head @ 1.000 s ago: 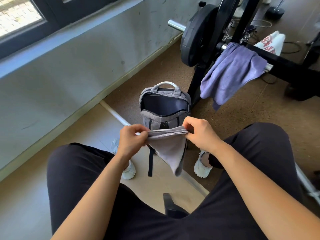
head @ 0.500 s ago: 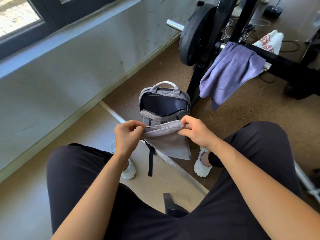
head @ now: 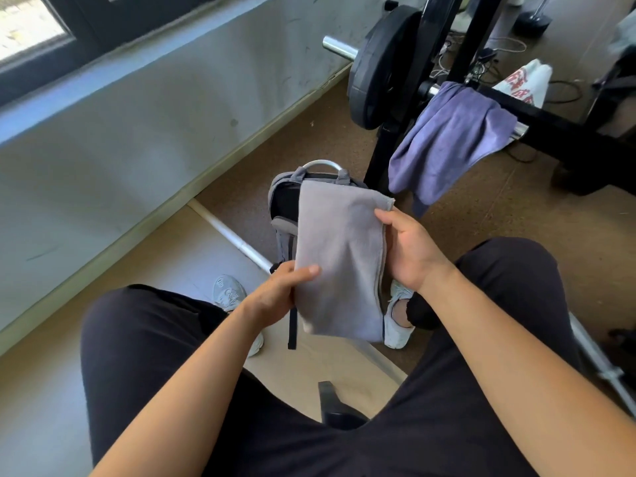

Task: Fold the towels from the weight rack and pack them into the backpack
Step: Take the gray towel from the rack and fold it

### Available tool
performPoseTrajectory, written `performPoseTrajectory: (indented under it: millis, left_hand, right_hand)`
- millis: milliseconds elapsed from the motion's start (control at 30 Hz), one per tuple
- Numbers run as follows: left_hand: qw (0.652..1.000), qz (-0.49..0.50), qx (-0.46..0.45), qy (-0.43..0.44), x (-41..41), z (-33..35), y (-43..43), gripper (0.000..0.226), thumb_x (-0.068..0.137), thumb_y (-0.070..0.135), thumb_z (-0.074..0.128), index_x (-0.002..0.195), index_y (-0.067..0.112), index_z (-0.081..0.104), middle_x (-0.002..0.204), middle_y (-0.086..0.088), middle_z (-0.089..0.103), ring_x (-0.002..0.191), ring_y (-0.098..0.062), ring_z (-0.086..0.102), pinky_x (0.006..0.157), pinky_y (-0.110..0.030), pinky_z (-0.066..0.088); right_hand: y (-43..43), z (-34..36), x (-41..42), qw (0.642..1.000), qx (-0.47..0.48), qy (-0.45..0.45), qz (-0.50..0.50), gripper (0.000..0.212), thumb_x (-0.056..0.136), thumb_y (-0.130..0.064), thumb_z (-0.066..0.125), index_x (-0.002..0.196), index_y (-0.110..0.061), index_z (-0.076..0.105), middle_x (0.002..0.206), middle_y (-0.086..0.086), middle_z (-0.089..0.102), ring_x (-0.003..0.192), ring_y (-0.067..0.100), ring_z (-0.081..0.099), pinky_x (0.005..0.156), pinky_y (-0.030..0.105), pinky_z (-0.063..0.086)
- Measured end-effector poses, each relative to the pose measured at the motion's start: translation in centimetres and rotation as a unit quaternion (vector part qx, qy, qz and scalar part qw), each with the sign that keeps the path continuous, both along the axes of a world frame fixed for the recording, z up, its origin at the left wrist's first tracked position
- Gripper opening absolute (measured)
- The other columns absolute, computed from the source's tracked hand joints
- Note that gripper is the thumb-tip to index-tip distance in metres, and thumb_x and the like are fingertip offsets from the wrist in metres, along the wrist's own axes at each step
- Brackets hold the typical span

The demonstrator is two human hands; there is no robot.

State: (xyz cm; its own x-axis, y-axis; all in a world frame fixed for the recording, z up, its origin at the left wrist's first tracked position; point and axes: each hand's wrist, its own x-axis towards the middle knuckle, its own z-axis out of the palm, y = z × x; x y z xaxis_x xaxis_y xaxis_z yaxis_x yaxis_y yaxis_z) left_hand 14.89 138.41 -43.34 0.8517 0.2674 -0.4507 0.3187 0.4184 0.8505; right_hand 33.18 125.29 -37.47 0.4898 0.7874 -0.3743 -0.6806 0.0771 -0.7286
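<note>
Towel (head: 339, 259) between both hands' grip

Item 1: grey towel (head: 340, 256), centre of your frame. Soft matt cloth, fine nap, stitched hem.
Item 2: purple towel (head: 447, 139), upper right. Matt cloth, fluffier pile.
Item 3: backpack (head: 280, 215). Woven grey fabric, matt; its handle (head: 321, 163) is smooth and pale.
Item 4: weight plate (head: 378, 70), top. Matt black.
Item 5: bar end (head: 339, 48). Bright polished metal.
Item 6: floor (head: 516, 208), right. Rough, speckled brown.
Item 7: your trousers (head: 155, 339). Plain matt black cloth.
</note>
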Motion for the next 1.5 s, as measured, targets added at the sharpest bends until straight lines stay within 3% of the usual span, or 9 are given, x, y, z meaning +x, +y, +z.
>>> performPoseTrajectory:
  millis: [100,333,600,733,867,1033,1167,1267,1500]
  left_hand:
    - [0.999,-0.01,0.017,0.026,-0.1,0.6,0.1,0.051,0.074,0.025,0.081,0.118,0.002,0.071,0.119,-0.02,0.074,0.11,-0.036,0.07,0.096,-0.04,0.058]
    - [0.996,0.049,-0.062,-0.027,-0.3,2.3,0.4,0.029,0.077,0.029,0.072,0.103,0.019,0.082,0.109,-0.013,0.077,0.099,-0.028,0.074,0.084,-0.036,0.061]
    - [0.988,0.151,-0.016,0.017,-0.2,2.0,0.8,0.051,0.084,0.042,0.069,0.119,0.005,0.071,0.113,-0.02,0.074,0.105,-0.03,0.071,0.09,-0.039,0.057]
    - [0.982,0.18,0.06,0.007,-0.3,1.6,0.7,0.016,0.096,0.029,0.068,0.099,0.018,0.08,0.102,-0.015,0.077,0.098,-0.029,0.071,0.087,-0.041,0.056]
    - [0.958,0.237,0.164,-0.002,-0.3,1.7,-0.1,0.014,0.089,0.025,0.078,0.096,0.014,0.078,0.102,-0.015,0.076,0.092,-0.017,0.072,0.082,-0.034,0.057]
    - [0.897,0.268,0.352,0.024,-0.5,1.0,0.8,0.024,0.08,0.043,0.085,0.069,0.025,0.074,0.132,0.024,0.057,0.133,-0.01,0.043,0.101,-0.029,0.039]
    - [0.936,0.242,0.246,-0.066,-0.8,2.0,1.1,0.038,0.083,0.038,0.081,0.087,0.001,0.075,0.118,0.011,0.074,0.122,0.0,0.06,0.094,-0.023,0.047]
    - [0.942,0.242,0.224,-0.067,-0.9,2.2,0.9,0.048,0.08,0.046,0.075,0.096,0.001,0.071,0.088,-0.004,0.07,0.086,-0.013,0.065,0.075,-0.035,0.05]
    - [0.969,0.18,0.144,-0.085,-1.0,2.4,1.2,0.041,0.082,0.016,0.078,0.12,0.019,0.062,0.111,-0.006,0.072,0.102,-0.021,0.071,0.076,-0.033,0.059]
  right_hand:
    - [-0.2,-0.5,0.7,0.998,-0.04,0.042,-0.03,0.037,0.104,-0.024,0.047,0.136,-0.01,0.06,0.126,0.009,0.07,0.115,0.021,0.067,0.09,0.034,0.054]
    - [-0.4,-2.0,0.7,0.988,-0.071,0.084,0.107,0.06,0.103,-0.056,0.038,0.141,-0.013,0.056,0.139,0.011,0.062,0.132,0.028,0.056,0.113,0.047,0.039]
    - [-0.1,-3.2,-1.3,0.979,-0.135,-0.082,0.131,0.034,0.096,-0.015,0.064,0.128,-0.004,0.066,0.124,0.016,0.07,0.118,0.029,0.066,0.095,0.035,0.052]
    - [-0.3,-3.2,-1.8,0.972,-0.162,-0.163,0.047,0.023,0.091,-0.013,0.071,0.113,-0.007,0.073,0.109,0.008,0.077,0.104,0.02,0.071,0.077,0.02,0.055]
    - [-0.3,-3.5,-2.0,0.897,-0.221,-0.381,-0.049,0.015,0.085,-0.027,0.079,0.095,-0.017,0.073,0.1,0.0,0.072,0.091,0.003,0.066,0.071,0.011,0.05]
    - [-0.3,-3.3,-0.8,0.809,-0.228,-0.541,-0.038,0.04,0.082,-0.042,0.079,0.107,-0.011,0.074,0.137,-0.019,0.05,0.129,0.007,0.037,0.095,0.009,0.031]
    - [-0.5,-3.1,-0.7,0.889,-0.136,-0.436,-0.007,0.049,0.081,-0.054,0.075,0.117,-0.021,0.074,0.125,-0.008,0.069,0.126,0.008,0.054,0.108,0.033,0.042]
    - [-0.2,-3.2,-1.1,0.941,-0.091,-0.326,0.004,0.082,0.077,-0.069,0.071,0.093,0.011,0.065,0.09,0.037,0.059,0.084,0.028,0.055,0.079,0.042,0.042]
    - [-0.2,-2.6,-0.8,0.971,-0.061,-0.222,0.07,0.04,0.083,-0.022,0.078,0.12,-0.015,0.066,0.114,0.008,0.072,0.107,0.021,0.068,0.09,0.036,0.054]
